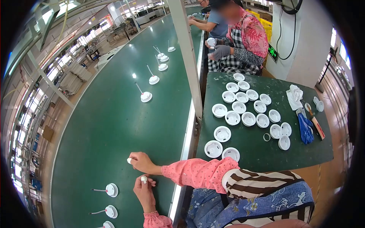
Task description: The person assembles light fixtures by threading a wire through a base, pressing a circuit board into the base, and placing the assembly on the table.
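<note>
My right hand (142,162) is over the green conveyor belt (114,133), its fingers curled together and turned away. A white wrap or cap shows at one of its fingertips; whether anything is held inside is hidden. Just below it, my left hand (145,192) has its fingers loosely bent and apart, one with a white covering, and I see nothing held in it. Left of that hand lies a round white fitting (111,190) with a thin wire lead, and a second white fitting (111,211) is nearer the bottom edge. Pink dotted sleeves cover both forearms.
Farther up the belt sit more wired white fittings (146,97). A side table (243,148) holds many white round housings (248,119), a white ring (267,136), blue gloves (305,129) and a cloth (294,97). A metal post (186,57) stands at the belt edge; co-workers sit beyond.
</note>
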Available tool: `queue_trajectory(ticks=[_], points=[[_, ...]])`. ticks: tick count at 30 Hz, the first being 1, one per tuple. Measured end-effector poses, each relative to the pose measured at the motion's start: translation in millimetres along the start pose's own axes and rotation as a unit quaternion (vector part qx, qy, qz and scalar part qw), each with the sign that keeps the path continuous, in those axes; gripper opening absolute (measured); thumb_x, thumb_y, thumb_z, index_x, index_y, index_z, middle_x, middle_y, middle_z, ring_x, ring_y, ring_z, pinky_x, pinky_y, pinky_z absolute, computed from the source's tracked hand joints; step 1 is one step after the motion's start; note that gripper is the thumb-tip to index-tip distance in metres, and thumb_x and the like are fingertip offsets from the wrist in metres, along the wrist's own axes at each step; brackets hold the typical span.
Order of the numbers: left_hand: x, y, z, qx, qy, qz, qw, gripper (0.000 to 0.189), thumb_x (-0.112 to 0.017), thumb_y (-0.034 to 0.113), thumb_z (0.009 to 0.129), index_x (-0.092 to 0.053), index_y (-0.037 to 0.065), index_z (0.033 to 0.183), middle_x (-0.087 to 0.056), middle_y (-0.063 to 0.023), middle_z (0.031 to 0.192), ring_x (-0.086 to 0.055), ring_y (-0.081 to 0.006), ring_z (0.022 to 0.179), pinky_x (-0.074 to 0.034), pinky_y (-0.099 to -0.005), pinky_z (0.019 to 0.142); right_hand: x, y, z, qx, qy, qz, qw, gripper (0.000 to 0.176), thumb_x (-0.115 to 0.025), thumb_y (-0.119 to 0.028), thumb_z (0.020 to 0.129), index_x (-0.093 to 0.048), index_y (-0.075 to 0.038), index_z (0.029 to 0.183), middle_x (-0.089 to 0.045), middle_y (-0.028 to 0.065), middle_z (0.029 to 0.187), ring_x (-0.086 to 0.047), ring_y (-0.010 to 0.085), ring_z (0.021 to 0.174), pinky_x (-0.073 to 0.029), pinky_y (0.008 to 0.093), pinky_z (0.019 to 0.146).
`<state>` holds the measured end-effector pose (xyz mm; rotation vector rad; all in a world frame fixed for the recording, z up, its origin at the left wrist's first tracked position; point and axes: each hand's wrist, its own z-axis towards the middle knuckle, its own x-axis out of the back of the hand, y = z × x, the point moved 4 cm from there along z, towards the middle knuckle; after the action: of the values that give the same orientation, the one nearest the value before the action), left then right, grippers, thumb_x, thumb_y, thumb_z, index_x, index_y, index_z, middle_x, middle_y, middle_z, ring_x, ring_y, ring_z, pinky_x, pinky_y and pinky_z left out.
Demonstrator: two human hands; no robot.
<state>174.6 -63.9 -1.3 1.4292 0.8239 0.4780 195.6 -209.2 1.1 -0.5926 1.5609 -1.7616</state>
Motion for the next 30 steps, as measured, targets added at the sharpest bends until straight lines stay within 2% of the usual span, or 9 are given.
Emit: queue_trajectory(ticks=[14,30], points=[[-2.9,1.0,-0.2,-0.005,0.001,0.001,1.0,0.02,-0.059,0.015,0.102,-0.062,-0.004,0.107,-0.065,-0.0065,0.084,-0.061,-0.014,0.071,-0.05,-0.0263,0.066,0.9,1.2,0.6,-0.007,0.013,-0.007,1.0,0.019,-0.059,-0.015,0.089,-0.061,0.0,0.078,-0.061,0.0084,0.058,-0.061,0.0219,0.053,-0.048,0.0386,0.058],[-4.5,-0.4,0.7,-0.012,0.002,-0.001,1.0,0.02,-0.058,0.014,0.102,-0.061,-0.005,0.108,-0.064,-0.0065,0.084,-0.06,-0.0136,0.071,-0.05,-0.0264,0.066,1.0,7.9,3.6,0.0,0.032,-0.03,0.999,0.019,-0.061,-0.017,0.088,-0.06,0.0,0.08,-0.06,0.0159,0.064,-0.059,0.0348,0.06,-0.046,0.0457,0.061]])
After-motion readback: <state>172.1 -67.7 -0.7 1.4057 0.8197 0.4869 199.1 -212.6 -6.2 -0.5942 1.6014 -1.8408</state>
